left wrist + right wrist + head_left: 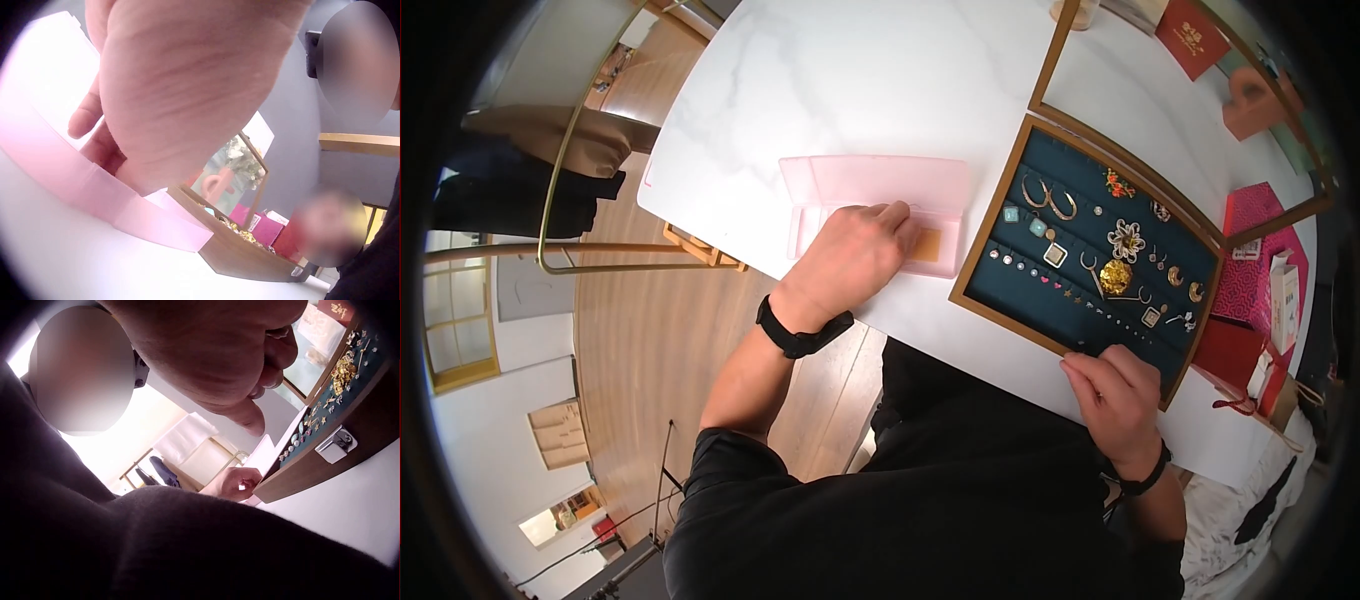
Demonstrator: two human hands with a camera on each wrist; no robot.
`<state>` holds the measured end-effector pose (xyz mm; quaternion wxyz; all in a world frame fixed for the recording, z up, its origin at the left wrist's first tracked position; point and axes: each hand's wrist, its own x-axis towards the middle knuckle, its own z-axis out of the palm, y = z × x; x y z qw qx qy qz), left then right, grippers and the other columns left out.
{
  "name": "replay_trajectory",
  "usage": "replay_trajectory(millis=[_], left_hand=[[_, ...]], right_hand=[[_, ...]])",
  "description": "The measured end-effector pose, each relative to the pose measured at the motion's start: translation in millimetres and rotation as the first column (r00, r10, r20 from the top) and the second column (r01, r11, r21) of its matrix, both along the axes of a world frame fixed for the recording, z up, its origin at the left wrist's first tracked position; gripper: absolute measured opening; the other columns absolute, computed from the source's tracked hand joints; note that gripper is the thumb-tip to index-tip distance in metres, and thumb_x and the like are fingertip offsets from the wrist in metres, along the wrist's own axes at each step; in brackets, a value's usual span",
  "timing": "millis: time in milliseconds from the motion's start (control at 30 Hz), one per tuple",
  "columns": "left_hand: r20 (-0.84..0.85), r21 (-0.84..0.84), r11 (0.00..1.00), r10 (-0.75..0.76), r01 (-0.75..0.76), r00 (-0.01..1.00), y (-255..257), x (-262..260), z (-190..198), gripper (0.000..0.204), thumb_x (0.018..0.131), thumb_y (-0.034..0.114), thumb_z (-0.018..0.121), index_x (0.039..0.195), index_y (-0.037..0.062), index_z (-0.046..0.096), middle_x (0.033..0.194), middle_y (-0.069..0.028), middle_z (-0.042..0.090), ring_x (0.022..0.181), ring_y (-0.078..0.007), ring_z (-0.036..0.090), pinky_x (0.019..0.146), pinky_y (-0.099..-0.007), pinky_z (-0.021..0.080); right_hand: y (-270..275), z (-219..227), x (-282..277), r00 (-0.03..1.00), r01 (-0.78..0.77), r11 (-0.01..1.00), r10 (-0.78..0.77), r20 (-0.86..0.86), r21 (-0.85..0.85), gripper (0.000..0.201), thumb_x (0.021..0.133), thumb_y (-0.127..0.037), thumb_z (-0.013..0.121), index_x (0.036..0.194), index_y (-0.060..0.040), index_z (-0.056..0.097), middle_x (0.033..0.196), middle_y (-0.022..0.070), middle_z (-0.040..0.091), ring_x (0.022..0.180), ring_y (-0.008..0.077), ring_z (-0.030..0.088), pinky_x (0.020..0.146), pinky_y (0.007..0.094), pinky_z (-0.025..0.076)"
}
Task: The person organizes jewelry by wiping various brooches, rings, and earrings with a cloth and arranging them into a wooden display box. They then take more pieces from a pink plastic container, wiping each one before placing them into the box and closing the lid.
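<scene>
An open pink translucent box (870, 175) lies on the white table, its lid raised. My left hand (850, 262) reaches down into it, bent fingers near a yellowish piece (926, 246); the fingertips are hidden. In the left wrist view, the left hand (181, 94) is beside the pink wall (125, 209), with some fingertips behind it. A wooden jewelry case (1010, 312) with a dark green lining stands open to the right. My right hand (1122, 400) hovers by its front edge, fingers loosely curled; no held thing is visible. The right wrist view shows the right hand (219, 356) above the case (331, 453).
Earrings, brooches and other small jewelry fill the case, whose glass lid (1140, 120) leans back. Right of it are a pink patterned box (1245, 270), a red bag (1230, 355) and a small white box (1284, 305). A gold-framed rack (560, 170) stands left of the table.
</scene>
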<state>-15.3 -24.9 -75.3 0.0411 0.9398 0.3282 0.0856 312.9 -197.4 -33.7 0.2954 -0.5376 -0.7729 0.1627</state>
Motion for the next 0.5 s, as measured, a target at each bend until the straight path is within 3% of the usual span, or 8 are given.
replay_trajectory(millis=[233, 300, 333, 400, 433, 467, 500], left_hand=[[0.061, -0.045, 0.999, -0.015, 0.018, 0.998, 0.1, 1.3, 12.6, 0.011, 0.092, 0.006, 0.076, 0.097, 0.0004, 0.069, 0.09, -0.0126, 0.065, 0.075, -0.0334, 0.068, 0.066, -0.0425, 0.056], [0.181, -0.2, 0.979, 0.004, 0.033, 0.984, 1.7, -1.0, 21.5, 0.01, 0.092, 0.001, 0.076, 0.098, 0.0006, 0.068, 0.093, -0.0105, 0.068, 0.077, -0.0286, 0.071, 0.067, -0.0378, 0.057], [0.183, -0.196, 0.98, -0.003, 0.039, 0.983, 0.2, -0.1, 26.4, 0.01, 0.092, 0.001, 0.076, 0.098, 0.0006, 0.068, 0.093, -0.0105, 0.068, 0.077, -0.0286, 0.071, 0.067, -0.0378, 0.057], [0.396, -0.598, 0.795, 0.181, 0.103, 0.9, -6.4, 4.4, 34.9, 0.008, 0.095, -0.005, 0.072, 0.099, 0.0004, 0.068, 0.098, -0.0085, 0.072, 0.08, -0.0217, 0.074, 0.069, -0.0325, 0.056], [0.445, -0.691, 0.7, 0.215, 0.18, 0.87, -8.1, 6.4, 37.8, 0.007, 0.099, -0.008, 0.068, 0.101, -0.0007, 0.07, 0.099, -0.0084, 0.073, 0.081, -0.0172, 0.075, 0.071, -0.0293, 0.056], [0.453, -0.688, 0.699, 0.205, 0.194, 0.868, -11.8, 12.5, 39.9, 0.007, 0.099, -0.008, 0.068, 0.101, -0.0007, 0.07, 0.099, -0.0084, 0.073, 0.081, -0.0172, 0.075, 0.071, -0.0293, 0.056], [0.533, -0.752, 0.58, 0.254, 0.313, 0.807, -16.2, 20.0, 42.2, 0.007, 0.099, -0.008, 0.068, 0.101, -0.0014, 0.069, 0.097, -0.0086, 0.073, 0.079, -0.0175, 0.075, 0.072, -0.0292, 0.057]], right_hand=[[-1.0, -1.0, -0.6, 1.0, 0.002, 1.0, -0.002, -0.003, 0.005, 0.016, 0.085, 0.0, 0.088, 0.096, -0.0017, 0.076, 0.077, 0.0073, 0.056, 0.063, 0.0238, 0.06, 0.054, 0.0365, 0.045], [0.3, -0.7, -1.4, 1.0, -0.001, 1.0, 0.002, -0.016, 0.016, 0.016, 0.085, 0.0, 0.088, 0.096, -0.0019, 0.076, 0.076, 0.007, 0.055, 0.062, 0.0236, 0.059, 0.053, 0.0365, 0.044], [1.4, 0.6, -2.0, 1.0, -0.005, 1.0, 0.006, -0.027, 0.024, 0.016, 0.085, 0.0, 0.088, 0.096, -0.0022, 0.076, 0.076, 0.0068, 0.054, 0.061, 0.0235, 0.058, 0.053, 0.0365, 0.044], [7.7, 6.8, -6.1, 0.999, -0.014, 0.998, 0.016, -0.045, 0.053, 0.018, 0.085, 0.0, 0.089, 0.098, -0.0025, 0.077, 0.077, 0.0065, 0.056, 0.061, 0.0232, 0.059, 0.053, 0.036, 0.045], [11.6, 11.2, -9.1, 0.997, -0.03, 0.997, 0.035, -0.066, 0.075, 0.019, 0.084, -0.001, 0.089, 0.1, -0.0028, 0.078, 0.078, 0.0063, 0.057, 0.062, 0.0228, 0.06, 0.053, 0.0356, 0.045], [16.4, 16.4, -13.3, 0.998, -0.02, 0.997, 0.025, -0.057, 0.076, 0.019, 0.084, -0.001, 0.089, 0.1, -0.0028, 0.078, 0.078, 0.0063, 0.057, 0.062, 0.0228, 0.06, 0.053, 0.0356, 0.045], [22.8, 22.6, -18.6, 0.992, -0.031, 0.992, 0.046, -0.115, 0.125, 0.021, 0.083, 0.0, 0.09, 0.102, -0.0025, 0.078, 0.081, 0.0067, 0.061, 0.064, 0.0225, 0.063, 0.053, 0.0347, 0.048]])
